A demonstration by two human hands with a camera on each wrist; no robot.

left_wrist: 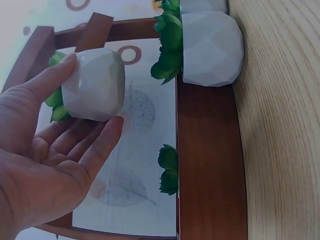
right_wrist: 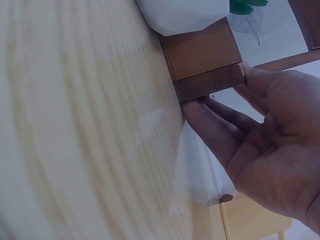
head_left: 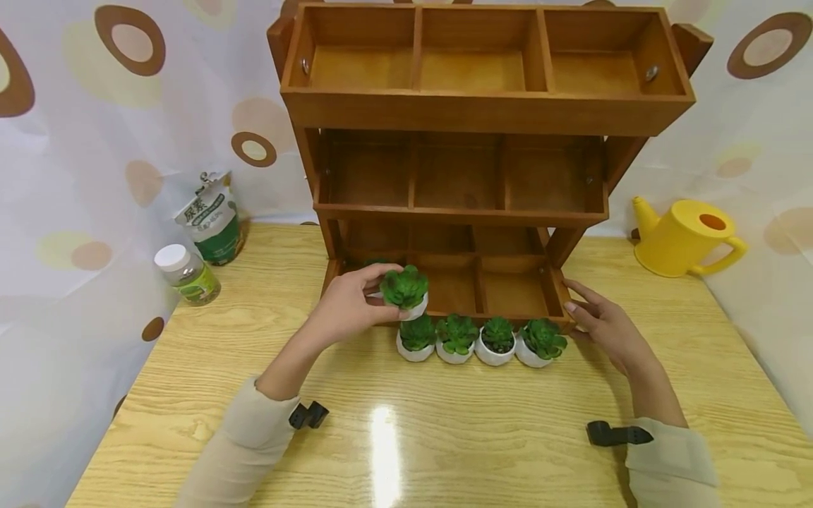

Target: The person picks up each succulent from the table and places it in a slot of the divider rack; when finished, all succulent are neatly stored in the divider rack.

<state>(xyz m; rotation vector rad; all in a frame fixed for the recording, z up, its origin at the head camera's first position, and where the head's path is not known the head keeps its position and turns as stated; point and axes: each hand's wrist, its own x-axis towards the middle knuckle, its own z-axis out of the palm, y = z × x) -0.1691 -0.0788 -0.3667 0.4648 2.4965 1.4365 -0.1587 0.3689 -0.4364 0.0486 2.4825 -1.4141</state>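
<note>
A green succulent in a white faceted pot is pinched between the thumb and fingers of my left hand. It hangs over the front of the brown wooden shelf's bottom tier, near the left compartment. The left wrist view shows the white pot tipped on its side in that rotated picture. Several more potted succulents stand in a row before the shelf. My right hand holds the bottom tier's right front corner, thumb and fingers against the wooden end.
Another succulent pokes above the bottom tier's front board. The shelf's upper tiers overhang the lower one. A yellow watering can stands at right. On the left are a white-capped jar and a green-white pouch.
</note>
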